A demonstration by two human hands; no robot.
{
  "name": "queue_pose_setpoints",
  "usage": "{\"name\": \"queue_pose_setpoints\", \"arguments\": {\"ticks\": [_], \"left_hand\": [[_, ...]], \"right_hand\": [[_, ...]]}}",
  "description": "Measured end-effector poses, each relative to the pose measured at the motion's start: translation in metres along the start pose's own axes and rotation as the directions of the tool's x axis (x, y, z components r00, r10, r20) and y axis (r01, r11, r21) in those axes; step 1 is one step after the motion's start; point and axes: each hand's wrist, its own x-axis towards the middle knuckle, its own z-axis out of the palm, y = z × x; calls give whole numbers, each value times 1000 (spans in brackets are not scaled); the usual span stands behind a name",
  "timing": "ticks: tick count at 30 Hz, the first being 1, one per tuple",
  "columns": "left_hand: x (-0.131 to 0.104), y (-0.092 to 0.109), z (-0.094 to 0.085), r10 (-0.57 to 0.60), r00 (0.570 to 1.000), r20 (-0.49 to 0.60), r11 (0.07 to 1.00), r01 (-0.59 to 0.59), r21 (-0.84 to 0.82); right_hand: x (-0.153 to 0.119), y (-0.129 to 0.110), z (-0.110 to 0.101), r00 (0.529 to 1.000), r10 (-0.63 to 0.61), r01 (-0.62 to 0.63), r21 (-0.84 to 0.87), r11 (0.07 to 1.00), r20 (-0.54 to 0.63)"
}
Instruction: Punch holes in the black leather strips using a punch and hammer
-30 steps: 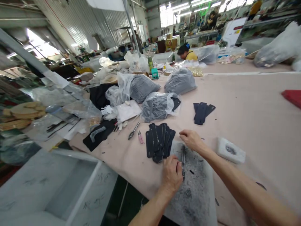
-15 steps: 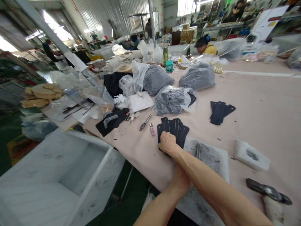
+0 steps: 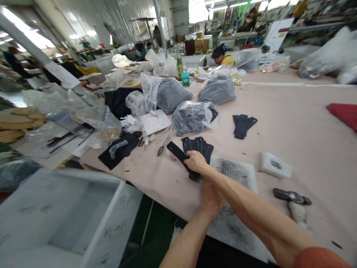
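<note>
My right hand (image 3: 196,162) pinches a long black piece (image 3: 176,150), raised and slanting up to the left. Beside and partly behind that hand, several similar dark pieces (image 3: 205,147) lie fanned out on the table. My left hand (image 3: 211,197) is beneath my right forearm, near the lower end of the raised piece; its fingers are hidden. A grey-smudged white slab (image 3: 242,175) lies right of the hands. Farther off is a small group of dark pieces (image 3: 241,125).
A hammer (image 3: 292,196) and a white block (image 3: 275,164) lie at the right. Filled plastic bags (image 3: 192,117), a pointed tool (image 3: 163,146) and black material (image 3: 118,150) are beyond the hands. A white bin (image 3: 111,208) stands at the table's left edge. A person (image 3: 228,59) sits across the table.
The view has turned to the right. My right hand has picked up a black piece from the fanned ones, where it rested before. My left hand stays under the right forearm.
</note>
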Motion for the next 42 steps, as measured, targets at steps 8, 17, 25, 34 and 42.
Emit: {"name": "queue_pose_setpoints", "arguments": {"ticks": [8, 17, 25, 34, 42], "left_hand": [[11, 6, -17, -6, 998, 59, 998, 2, 63], [14, 88, -30, -136, 959, 250, 988, 149, -31], [9, 92, -18, -413, 724, 552, 828, 551, -103], [89, 92, 13, 9, 551, 834, 996, 72, -59], [55, 81, 43, 184, 828, 530, 940, -305, 151]], "right_hand": [[-134, 137, -60, 982, 124, -3, 651, 759, -140], [-237, 176, 3, 790, 601, -17, 975, 223, -124], [-258, 163, 34, 798, 595, 128, 992, -20, -91], [-270, 219, -17, 869, 494, -101, 971, 217, -20], [-230, 223, 31, 807, 586, -171, 922, 348, -71]]}}
